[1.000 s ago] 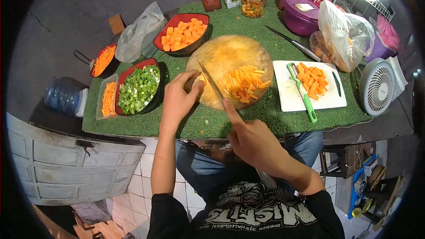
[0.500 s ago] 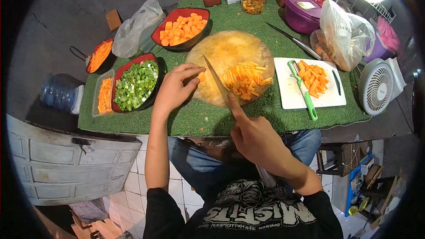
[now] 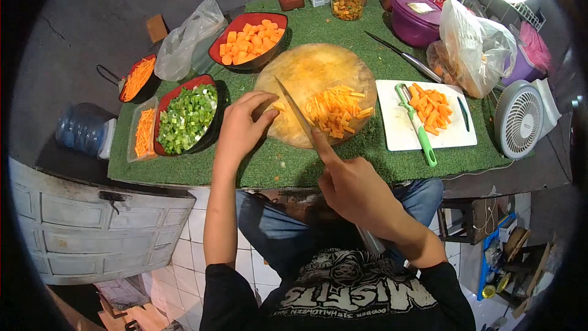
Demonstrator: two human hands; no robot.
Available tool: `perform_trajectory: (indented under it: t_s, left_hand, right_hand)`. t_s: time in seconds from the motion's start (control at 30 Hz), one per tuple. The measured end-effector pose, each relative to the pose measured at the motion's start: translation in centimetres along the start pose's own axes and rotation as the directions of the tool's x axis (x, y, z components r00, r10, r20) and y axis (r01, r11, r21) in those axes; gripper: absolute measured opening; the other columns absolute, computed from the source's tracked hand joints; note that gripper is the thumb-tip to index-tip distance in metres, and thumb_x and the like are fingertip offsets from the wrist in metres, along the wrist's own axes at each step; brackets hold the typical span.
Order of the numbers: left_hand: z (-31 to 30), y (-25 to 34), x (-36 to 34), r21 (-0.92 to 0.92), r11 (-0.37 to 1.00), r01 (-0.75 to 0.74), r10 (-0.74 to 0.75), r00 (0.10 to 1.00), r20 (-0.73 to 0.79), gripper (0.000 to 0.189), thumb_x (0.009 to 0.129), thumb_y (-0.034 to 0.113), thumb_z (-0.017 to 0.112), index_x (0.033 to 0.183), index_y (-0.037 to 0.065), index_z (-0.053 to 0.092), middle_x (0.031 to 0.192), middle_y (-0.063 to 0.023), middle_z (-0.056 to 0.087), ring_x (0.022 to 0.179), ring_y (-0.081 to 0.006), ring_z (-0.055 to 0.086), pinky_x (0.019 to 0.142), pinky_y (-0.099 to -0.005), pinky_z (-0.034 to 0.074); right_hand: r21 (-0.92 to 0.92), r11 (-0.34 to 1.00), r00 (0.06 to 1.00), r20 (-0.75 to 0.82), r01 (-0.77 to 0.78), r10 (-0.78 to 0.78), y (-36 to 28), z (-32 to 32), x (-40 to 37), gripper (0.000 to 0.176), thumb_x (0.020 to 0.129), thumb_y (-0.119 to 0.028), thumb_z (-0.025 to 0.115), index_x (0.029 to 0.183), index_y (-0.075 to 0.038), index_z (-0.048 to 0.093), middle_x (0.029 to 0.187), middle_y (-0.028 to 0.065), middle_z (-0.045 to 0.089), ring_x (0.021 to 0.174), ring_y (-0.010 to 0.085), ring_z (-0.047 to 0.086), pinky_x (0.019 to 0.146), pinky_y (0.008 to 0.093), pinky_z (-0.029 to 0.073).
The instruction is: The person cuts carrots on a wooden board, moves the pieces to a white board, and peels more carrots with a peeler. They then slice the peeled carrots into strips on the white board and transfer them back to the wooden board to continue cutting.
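Note:
My right hand [image 3: 361, 191] is wrapped round a kitchen knife [image 3: 294, 105], its index finger stretched along the blade's spine. The blade slants across the round wooden cutting board [image 3: 312, 58], its tip pointing to the far left. At the board's left edge, the curled fingers of my left hand [image 3: 242, 124] pinch a small piece of carrot [image 3: 280, 106], partly hidden by the fingertips and close to the blade. A heap of carrot sticks [image 3: 334, 110] lies on the board, just right of the knife.
Left of the board stand bowls of carrot chunks [image 3: 251, 43] and chopped green onions [image 3: 187, 116]. To the right, a white cutting board [image 3: 398, 138] bears carrot pieces and a green peeler [image 3: 419, 129]. Another knife [image 3: 407, 58], a plastic bag [image 3: 471, 43] and a fan [image 3: 520, 119] are beyond.
The knife blade has shifted slightly left, nearer to my left fingertips. My left fingers have drawn back a little from the board, showing more of the carrot piece.

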State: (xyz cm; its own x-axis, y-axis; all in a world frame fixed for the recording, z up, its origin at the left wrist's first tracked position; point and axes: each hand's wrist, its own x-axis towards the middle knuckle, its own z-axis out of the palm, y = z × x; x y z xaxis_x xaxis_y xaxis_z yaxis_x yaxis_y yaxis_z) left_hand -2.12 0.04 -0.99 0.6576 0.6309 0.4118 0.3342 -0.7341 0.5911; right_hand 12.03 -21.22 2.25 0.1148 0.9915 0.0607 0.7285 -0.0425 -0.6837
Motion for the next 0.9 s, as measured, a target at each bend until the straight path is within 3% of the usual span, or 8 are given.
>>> perform_trajectory:
  t_s: [0.13,0.2,0.33,0.4,0.53,0.6,0.7,0.9]
  left_hand:
    - [0.5,-0.2,-0.1,-0.005,1.000,0.011,-0.011,1.000,0.014,0.022,0.083,0.013,0.075,0.100,0.000,0.071,0.104,-0.0137,0.070,0.088,-0.0288,0.068,0.076,-0.0348,0.053]
    - [0.6,0.6,-0.1,-0.036,0.984,0.173,-0.173,0.985,0.002,0.018,0.082,0.011,0.077,0.096,0.000,0.071,0.102,-0.0119,0.071,0.091,-0.0235,0.070,0.078,-0.0303,0.053]
    - [1.2,1.3,-1.1,0.059,0.998,0.011,-0.007,0.997,-0.074,0.021,0.084,0.016,0.076,0.093,-0.002,0.070,0.102,-0.0146,0.070,0.083,-0.0305,0.069,0.076,-0.0357,0.054]
    - [0.8,2.1,-1.3,-0.022,0.996,0.084,-0.084,0.996,-0.004,0.019,0.086,0.015,0.074,0.096,-0.001,0.070,0.103,-0.0148,0.070,0.083,-0.0314,0.068,0.075,-0.0362,0.054]
    - [1.1,1.6,-1.0,-0.142,0.974,0.177,-0.189,0.980,-0.070,0.021,0.086,0.010,0.072,0.105,0.003,0.072,0.103,-0.0124,0.071,0.094,-0.0263,0.070,0.081,-0.0343,0.053]
    - [0.7,1.3,-0.3,0.027,1.000,-0.010,0.010,1.000,0.009,0.026,0.087,0.008,0.069,0.113,0.004,0.071,0.109,-0.0112,0.069,0.095,-0.0263,0.069,0.082,-0.0335,0.053]
    - [0.3,0.5,0.5,0.046,0.997,-0.056,0.049,0.987,0.151,0.030,0.087,0.006,0.069,0.116,0.005,0.070,0.112,-0.0104,0.068,0.096,-0.0271,0.068,0.084,-0.0332,0.052]
    - [0.8,0.5,0.2,0.051,0.998,-0.038,0.033,0.995,0.097,0.031,0.085,0.010,0.072,0.115,0.004,0.071,0.113,-0.0109,0.069,0.098,-0.0260,0.068,0.085,-0.0325,0.053]
  right_hand:
    - [-0.002,1.000,1.000,-0.014,-0.005,0.005,0.0,-0.3,0.4,0.074,0.085,-0.002,0.056,0.153,0.002,0.026,0.068,0.0239,0.064,0.060,0.0428,0.064,0.061,0.0507,0.052]
    - [0.047,0.999,0.999,-0.052,0.006,-0.003,0.2,-0.3,0.2,0.074,0.084,-0.002,0.057,0.152,0.002,0.028,0.067,0.0233,0.064,0.060,0.0424,0.065,0.061,0.0504,0.052]
    - [0.050,0.999,1.000,0.001,0.020,-0.020,0.8,-0.2,0.2,0.080,0.087,-0.010,0.062,0.152,0.004,0.018,0.064,0.0262,0.062,0.062,0.0482,0.064,0.064,0.0564,0.052]
    - [0.064,0.998,1.000,-0.001,-0.003,0.003,0.8,-0.2,0.2,0.078,0.087,-0.010,0.062,0.152,0.005,0.021,0.064,0.0265,0.062,0.062,0.0479,0.064,0.064,0.0563,0.052]
    - [0.063,0.997,0.999,-0.015,0.032,-0.031,0.8,-0.2,0.1,0.077,0.087,-0.010,0.062,0.151,0.005,0.023,0.063,0.0268,0.062,0.062,0.0479,0.064,0.064,0.0564,0.052]
    - [0.049,0.999,1.000,-0.014,0.003,-0.003,0.5,-0.3,0.1,0.077,0.087,-0.010,0.062,0.151,0.005,0.023,0.062,0.0264,0.062,0.062,0.0478,0.064,0.064,0.0562,0.052]
    - [0.062,0.998,1.000,-0.011,0.003,-0.003,0.8,-0.2,0.1,0.078,0.086,-0.010,0.062,0.152,0.005,0.022,0.062,0.0263,0.062,0.061,0.0478,0.064,0.063,0.0562,0.052]
    - [0.037,0.999,0.999,-0.037,0.000,0.002,0.9,-0.5,-0.2,0.078,0.087,-0.010,0.062,0.151,0.006,0.022,0.061,0.0264,0.061,0.059,0.0476,0.063,0.063,0.0567,0.052]
